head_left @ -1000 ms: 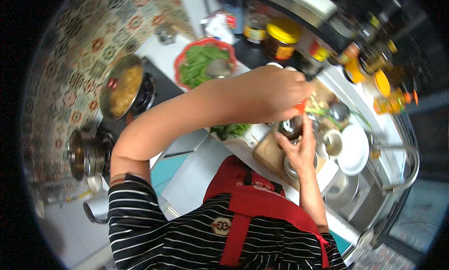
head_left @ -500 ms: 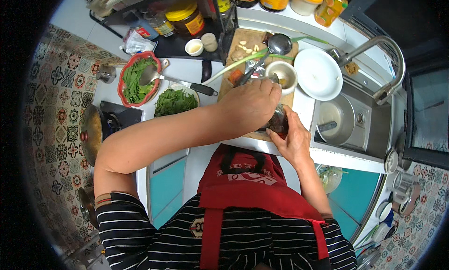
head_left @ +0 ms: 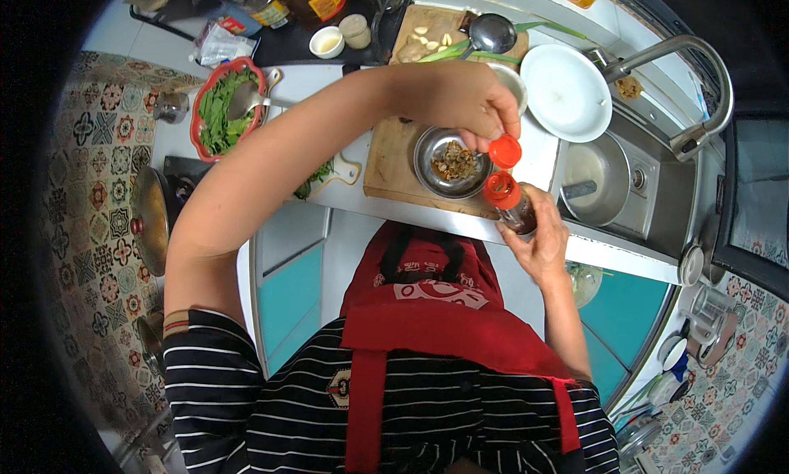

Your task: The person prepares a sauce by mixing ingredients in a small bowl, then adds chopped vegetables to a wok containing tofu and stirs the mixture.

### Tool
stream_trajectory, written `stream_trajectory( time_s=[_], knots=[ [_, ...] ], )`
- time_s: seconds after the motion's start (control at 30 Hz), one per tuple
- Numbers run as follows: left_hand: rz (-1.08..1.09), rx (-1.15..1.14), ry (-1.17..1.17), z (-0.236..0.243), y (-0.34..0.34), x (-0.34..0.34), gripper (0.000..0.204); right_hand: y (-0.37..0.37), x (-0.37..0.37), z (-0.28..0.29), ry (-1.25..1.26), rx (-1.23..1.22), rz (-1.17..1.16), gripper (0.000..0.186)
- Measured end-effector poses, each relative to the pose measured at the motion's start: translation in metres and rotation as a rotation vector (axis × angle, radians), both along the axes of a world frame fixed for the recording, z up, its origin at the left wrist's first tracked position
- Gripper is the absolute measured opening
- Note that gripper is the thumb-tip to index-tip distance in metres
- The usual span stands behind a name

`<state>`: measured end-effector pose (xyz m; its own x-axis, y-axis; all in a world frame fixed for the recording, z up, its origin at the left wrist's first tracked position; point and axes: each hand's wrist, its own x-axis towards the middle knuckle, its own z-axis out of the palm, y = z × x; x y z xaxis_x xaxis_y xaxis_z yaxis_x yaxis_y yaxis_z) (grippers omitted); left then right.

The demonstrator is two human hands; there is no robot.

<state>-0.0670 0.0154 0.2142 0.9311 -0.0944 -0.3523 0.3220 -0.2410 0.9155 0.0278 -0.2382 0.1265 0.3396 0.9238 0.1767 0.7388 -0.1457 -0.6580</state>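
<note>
My left arm reaches across the counter, and my left hand (head_left: 481, 108) is closed with its fingertips on a round red lid (head_left: 505, 151). Just below it, my right hand (head_left: 541, 237) is wrapped round a clear spice jar (head_left: 519, 217) with a red top, tilted toward a metal bowl. Whether the lid is hinged to the jar or separate, I cannot tell. The metal bowl (head_left: 422, 163) holds a brown, chopped or ground mix and stands on a wooden cutting board (head_left: 386, 168). A white bowl (head_left: 511, 81) is partly hidden behind my left hand.
Garlic cloves (head_left: 421, 30), green onion and a ladle (head_left: 493, 34) lie on the board's far part. A white plate (head_left: 567, 96) stands beside the sink (head_left: 657, 195), which has a pot (head_left: 604, 182) in it. At left are a red-rimmed dish (head_left: 197, 125) of greens and a lidded pan (head_left: 148, 219).
My left hand has shifted and now pinches the red lid. My right hand has moved slightly right and down with the jar, whose red top now shows. The metal bowl has come into sight.
</note>
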Motion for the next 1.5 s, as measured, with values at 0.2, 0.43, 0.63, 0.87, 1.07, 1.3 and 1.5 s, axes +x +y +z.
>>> stream_trajectory(
  time_s=[0.2, 0.43, 0.63, 0.87, 1.07, 1.3, 1.5],
  knots=[
    [0.127, 0.098, -0.154, -0.037, -0.014, 0.004, 0.021, 0.001, 0.015, -0.003, -0.210, -0.055, 0.013, 0.060],
    [0.148, 0.166, -0.198, -0.050, -0.010, 0.004, 0.021, 0.005, 0.024, -0.002, -0.304, -0.141, 0.022, 0.064],
    [0.140, 0.275, -0.402, -0.068, -0.006, 0.005, 0.020, 0.008, 0.026, 0.004, -0.361, -0.217, 0.005, 0.067],
    [0.181, 0.230, -0.364, -0.077, -0.004, 0.005, 0.019, 0.012, 0.027, 0.009, -0.402, -0.276, 0.020, 0.066],
    [0.195, 0.208, -0.338, -0.083, -0.004, 0.005, 0.019, 0.014, 0.028, 0.012, -0.424, -0.297, 0.038, 0.066],
    [0.208, 0.179, -0.330, -0.091, -0.004, 0.008, 0.018, 0.015, 0.029, 0.016, -0.435, -0.324, 0.044, 0.065],
    [0.191, 0.195, -0.358, -0.097, -0.005, 0.011, 0.019, 0.016, 0.030, 0.019, -0.459, -0.337, 0.052, 0.064]
  ],
)
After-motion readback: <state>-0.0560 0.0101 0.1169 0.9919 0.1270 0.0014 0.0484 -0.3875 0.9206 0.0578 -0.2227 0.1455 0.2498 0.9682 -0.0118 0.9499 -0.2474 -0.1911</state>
